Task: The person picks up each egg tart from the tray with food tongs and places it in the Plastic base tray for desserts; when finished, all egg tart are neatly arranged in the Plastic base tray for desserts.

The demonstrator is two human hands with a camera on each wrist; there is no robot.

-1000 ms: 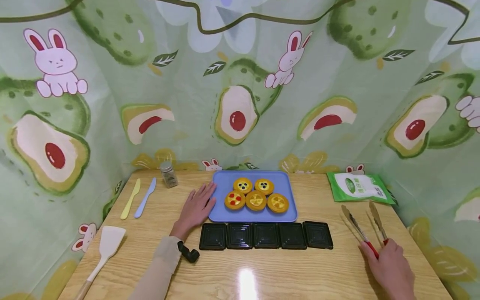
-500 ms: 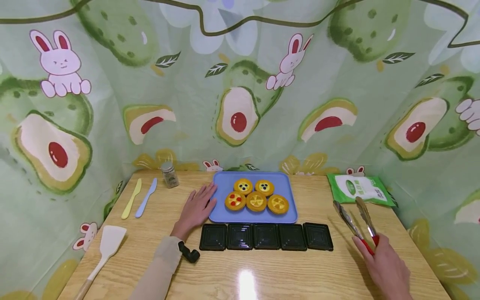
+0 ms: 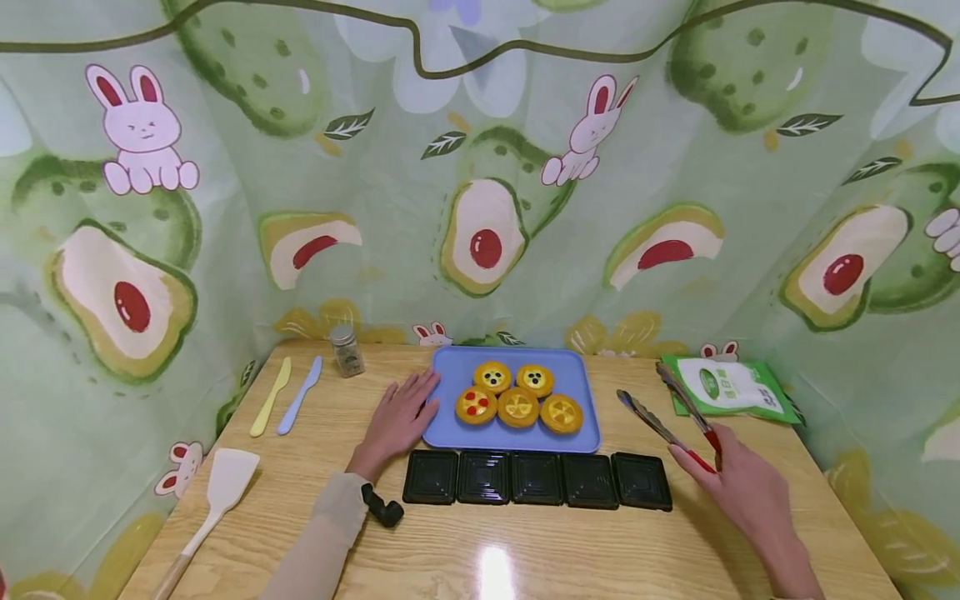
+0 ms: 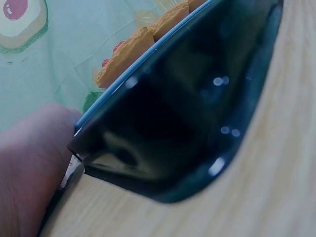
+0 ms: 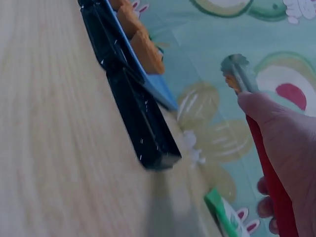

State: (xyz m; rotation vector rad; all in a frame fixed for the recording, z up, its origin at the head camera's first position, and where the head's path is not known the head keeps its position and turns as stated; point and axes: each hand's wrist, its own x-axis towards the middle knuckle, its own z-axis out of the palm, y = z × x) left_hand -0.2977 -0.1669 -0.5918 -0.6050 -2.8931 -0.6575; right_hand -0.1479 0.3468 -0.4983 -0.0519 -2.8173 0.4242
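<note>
My right hand (image 3: 742,483) grips red-handled metal tongs (image 3: 651,418), whose two arms are spread with nothing between them; the tips point toward the tray, and one arm overlaps the green packet. In the right wrist view the red handle (image 5: 266,163) lies inside the curled fingers. My left hand (image 3: 396,423) lies with extended fingers along the left edge of the blue tray (image 3: 573,375). On the tray are several tarts: two with dark berries, one with red pieces (image 3: 476,405), two with yellow wedges (image 3: 518,407). Black square containers (image 3: 536,478) line up in front.
A green and white packet (image 3: 738,387) lies at the back right. At the left are a yellow knife (image 3: 272,396), a blue knife (image 3: 300,396), a glass shaker (image 3: 348,354) and a white spatula (image 3: 231,479). A patterned cloth hangs behind the table.
My right hand has raised the tongs and brought them leftward, toward the tray. The left hand keeps its place at the tray's edge. The head view has shifted slightly.
</note>
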